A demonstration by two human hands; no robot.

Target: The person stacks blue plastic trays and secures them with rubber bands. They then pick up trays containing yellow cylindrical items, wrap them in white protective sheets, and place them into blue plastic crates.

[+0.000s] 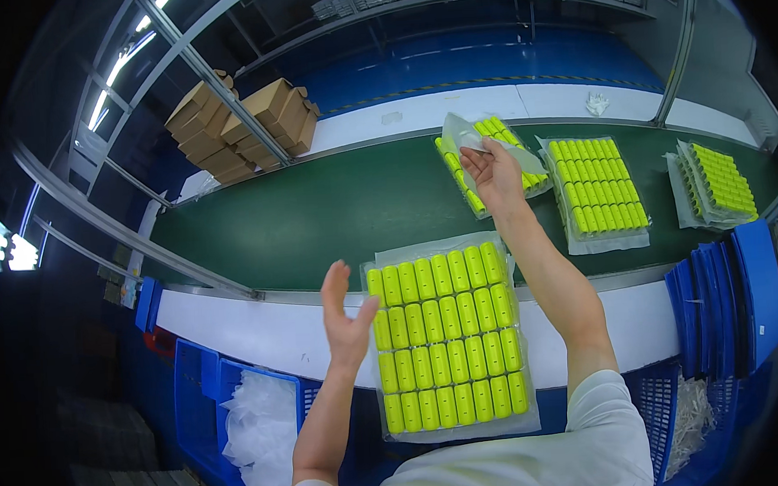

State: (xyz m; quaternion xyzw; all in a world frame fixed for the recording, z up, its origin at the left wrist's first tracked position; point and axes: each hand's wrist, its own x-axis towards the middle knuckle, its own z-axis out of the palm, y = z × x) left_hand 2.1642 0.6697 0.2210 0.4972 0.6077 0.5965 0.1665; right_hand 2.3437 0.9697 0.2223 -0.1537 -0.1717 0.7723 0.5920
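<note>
Close in front of me lies a clear plastic tray (pixel 493 429) filled with rows of bright yellow-green cylinders (pixel 447 319). Next to its upper left corner is my left hand (pixel 347 323), holding nothing, its thumb and fingers apart. My right hand (pixel 497 176) reaches past the tray's upper right, over the green belt (pixel 318 211). Its fingers pinch a thin, translucent whitish sheet (pixel 459 130). That sheet hangs over another batch of yellow-green cylinders (pixel 457 175) on the belt and partly covers it.
Two more cylinder stacks, one at centre right (pixel 597 186) and one at far right (pixel 720 181), lie on the belt. Cardboard boxes (pixel 266 118) stand behind on the left. Below the white ledge (pixel 254 331) are a blue crate (pixel 196 399) of plastic sheets and upright blue panels (pixel 751 288).
</note>
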